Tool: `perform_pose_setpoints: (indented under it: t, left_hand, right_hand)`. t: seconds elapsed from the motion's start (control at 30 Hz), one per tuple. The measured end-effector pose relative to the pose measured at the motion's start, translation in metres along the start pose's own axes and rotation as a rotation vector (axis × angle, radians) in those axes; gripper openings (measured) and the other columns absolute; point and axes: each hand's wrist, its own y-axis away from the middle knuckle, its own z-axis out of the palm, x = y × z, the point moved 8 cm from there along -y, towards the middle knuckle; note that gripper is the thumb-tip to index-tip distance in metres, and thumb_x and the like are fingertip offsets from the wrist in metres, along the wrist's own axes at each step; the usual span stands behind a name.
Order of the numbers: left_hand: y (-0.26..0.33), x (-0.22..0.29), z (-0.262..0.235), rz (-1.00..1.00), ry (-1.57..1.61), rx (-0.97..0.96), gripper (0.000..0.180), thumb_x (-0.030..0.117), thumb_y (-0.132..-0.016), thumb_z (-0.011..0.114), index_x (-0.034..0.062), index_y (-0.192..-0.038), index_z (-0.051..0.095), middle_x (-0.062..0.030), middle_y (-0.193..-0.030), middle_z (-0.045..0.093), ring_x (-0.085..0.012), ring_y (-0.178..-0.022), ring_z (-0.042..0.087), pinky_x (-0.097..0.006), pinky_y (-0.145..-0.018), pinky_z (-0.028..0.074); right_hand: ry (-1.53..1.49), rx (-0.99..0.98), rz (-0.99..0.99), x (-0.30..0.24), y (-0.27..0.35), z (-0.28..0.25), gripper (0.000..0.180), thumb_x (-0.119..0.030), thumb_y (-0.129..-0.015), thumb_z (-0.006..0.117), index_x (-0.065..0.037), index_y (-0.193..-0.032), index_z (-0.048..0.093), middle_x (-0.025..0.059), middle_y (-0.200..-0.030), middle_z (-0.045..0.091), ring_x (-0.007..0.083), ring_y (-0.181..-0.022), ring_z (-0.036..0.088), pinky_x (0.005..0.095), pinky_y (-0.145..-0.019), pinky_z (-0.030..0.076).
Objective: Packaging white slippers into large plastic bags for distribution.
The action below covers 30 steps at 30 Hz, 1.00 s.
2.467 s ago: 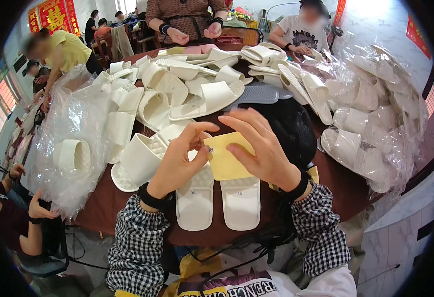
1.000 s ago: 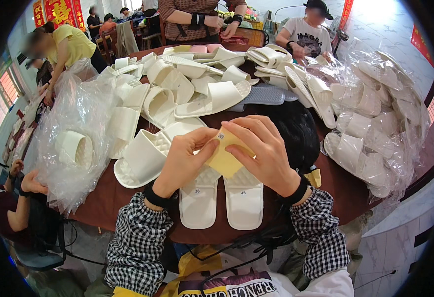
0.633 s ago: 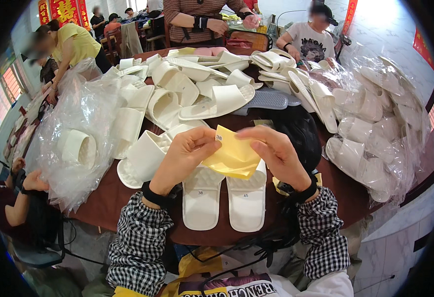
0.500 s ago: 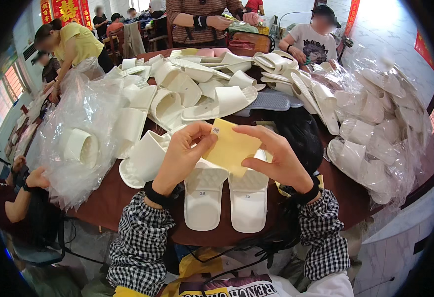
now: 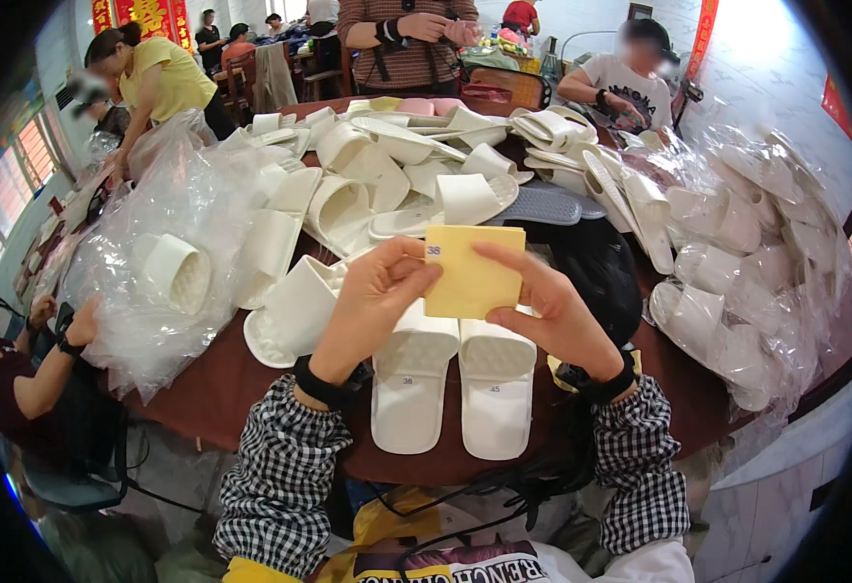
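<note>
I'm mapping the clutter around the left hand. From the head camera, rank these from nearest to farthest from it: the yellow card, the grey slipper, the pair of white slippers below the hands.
From the left hand:
1. Yellow card, pinched at its left edge.
2. Pair of white slippers, on the table just beneath.
3. Grey slipper, farther back and to the right.

Both forearms rise from the lower edge in black-and-white checked sleeves, each wrist ringed by a dark band; the left hand (image 5: 373,306) is raised with palm turned inward, thumb and forefinger pinched together at their tips; the right hand (image 5: 552,316) mirrors it, forefinger stretched forward above the thumb, remaining fingers curled loosely beneath; the fingertips of both hands nearly meet.
</note>
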Motion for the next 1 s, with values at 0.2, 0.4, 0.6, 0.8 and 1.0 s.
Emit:
perform_pose_setpoints:
  t: [0.2,0.4,0.6,0.8,1.0]
  left_hand:
    - [0.025,0.062,-0.029,0.455,-0.93,0.299,0.029,0.018,-0.094,0.063,-0.0006,-0.117,0.061,-0.016,-0.104,0.068,-0.0306,-0.098,0.064,-0.037,-0.086,0.048]
    - [0.051,0.096,-0.175,-0.086,-1.93,0.677,0.073,0.022,-0.085,0.064,0.007,-0.15,0.034,-0.0221,-0.147,0.041,-0.0428,-0.137,0.035,-0.057,-0.114,0.025]
    - [0.024,0.091,-0.255,-0.486,-2.211,0.44,0.058,0.027,-0.085,0.063,0.0097,-0.14,0.051,-0.018,-0.141,0.051,-0.0348,-0.125,0.047,-0.049,-0.102,0.033]
    - [0.002,0.075,-0.302,-1.006,-2.445,0.096,0.036,0.032,-0.094,0.05,0.0145,-0.117,0.072,-0.0042,-0.12,0.068,-0.0264,-0.124,0.048,-0.057,-0.104,0.022]
    - [-0.031,0.111,-0.271,-0.384,-2.273,0.513,0.047,0.037,-0.093,0.057,0.0125,-0.134,0.056,-0.0124,-0.125,0.062,-0.0294,-0.123,0.05,-0.063,-0.109,0.022]
  right_hand:
    - [0.572,0.085,-0.111,-0.014,0.001,-0.004,0.047,0.005,-0.078,0.067,-0.005,-0.125,0.063,0.0166,-0.114,0.067,0.0323,-0.101,0.065,0.0359,-0.086,0.051]
    - [0.608,-0.02,-0.161,-0.018,0.004,0.006,0.048,0.006,-0.077,0.067,-0.006,-0.124,0.064,0.0186,-0.111,0.066,0.0349,-0.101,0.065,0.0367,-0.086,0.051]
    - [0.617,-0.102,-0.143,-0.013,0.002,0.017,0.046,0.003,-0.081,0.067,-0.006,-0.126,0.062,0.0205,-0.116,0.064,0.0376,-0.101,0.063,0.0388,-0.085,0.051]
    - [0.608,-0.105,-0.177,-0.019,0.006,0.02,0.045,0.002,-0.081,0.066,-0.005,-0.126,0.062,0.0212,-0.115,0.064,0.038,-0.099,0.064,0.0391,-0.084,0.052]
    - [0.586,-0.103,-0.191,-0.015,0.003,0.022,0.043,0.003,-0.082,0.065,-0.005,-0.124,0.063,0.0211,-0.114,0.064,0.0379,-0.098,0.064,0.0395,-0.083,0.052]
